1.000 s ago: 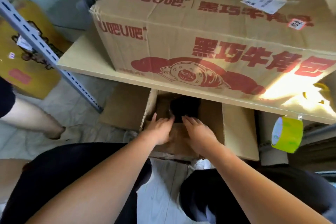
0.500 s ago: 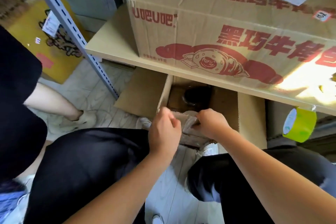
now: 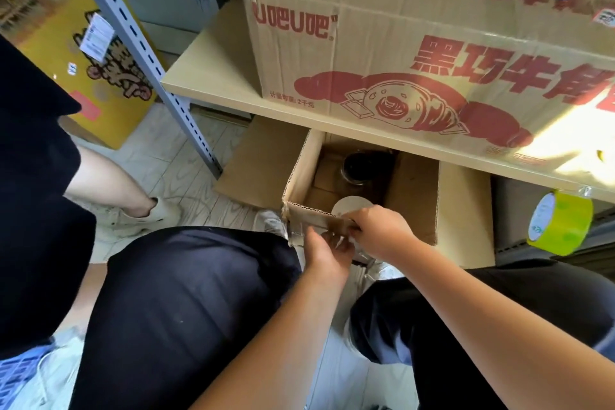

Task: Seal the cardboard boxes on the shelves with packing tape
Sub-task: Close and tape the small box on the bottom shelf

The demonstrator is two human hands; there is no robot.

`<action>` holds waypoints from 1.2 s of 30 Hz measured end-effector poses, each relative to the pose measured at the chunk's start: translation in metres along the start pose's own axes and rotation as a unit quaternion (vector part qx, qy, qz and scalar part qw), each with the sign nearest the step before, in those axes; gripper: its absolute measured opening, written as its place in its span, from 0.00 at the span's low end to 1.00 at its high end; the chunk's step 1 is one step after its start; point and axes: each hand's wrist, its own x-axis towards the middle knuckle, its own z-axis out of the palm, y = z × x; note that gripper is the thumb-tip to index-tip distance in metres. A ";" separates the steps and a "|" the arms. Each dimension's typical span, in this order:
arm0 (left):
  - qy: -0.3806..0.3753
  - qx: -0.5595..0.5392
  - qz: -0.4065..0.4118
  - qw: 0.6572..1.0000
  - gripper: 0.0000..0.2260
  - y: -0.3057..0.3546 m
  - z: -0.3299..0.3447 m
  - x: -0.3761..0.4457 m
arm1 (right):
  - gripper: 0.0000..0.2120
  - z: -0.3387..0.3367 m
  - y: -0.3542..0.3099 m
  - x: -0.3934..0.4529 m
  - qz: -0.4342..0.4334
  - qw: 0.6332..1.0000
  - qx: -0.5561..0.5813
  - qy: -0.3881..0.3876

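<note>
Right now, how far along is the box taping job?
Looks done: the printed box on the shelf board is closed, clear tape along its top. In hand: the open box below, its side flaps spread; the right hand grips the near flap, the left hand just under it. Left: folding the flaps shut and taping them; the green tape roll hangs untouched at the shelf edge.

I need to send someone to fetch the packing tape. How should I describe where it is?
Find the big printed carton on the pale shelf board. Follow that board's front edge to its right end, where the tape roll hangs just below it. It is the only bright yellow-green ring there, among brown cardboard.
</note>
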 end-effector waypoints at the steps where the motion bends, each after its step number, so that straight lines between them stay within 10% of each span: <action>1: -0.022 -0.016 -0.007 1.000 0.23 0.001 0.002 0.002 | 0.14 0.005 -0.003 -0.001 -0.011 1.000 -0.016 -0.002; 11: 0.007 -0.041 0.039 0.998 0.25 -0.002 -0.033 0.013 | 0.42 0.061 -0.001 -0.021 -0.092 0.989 -0.112 -0.033; 17: 0.222 0.286 0.121 0.924 0.25 -0.007 -0.058 0.031 | 0.15 0.082 0.013 0.005 -0.110 0.991 0.003 0.076; 24: 0.136 0.230 0.081 0.960 0.16 -0.010 -0.070 0.049 | 0.16 0.082 0.024 0.027 0.050 0.941 0.298 0.154; 36: 0.074 0.249 0.023 0.965 0.20 -0.008 -0.067 0.048 | 0.24 0.083 0.002 0.049 0.089 0.989 0.083 0.080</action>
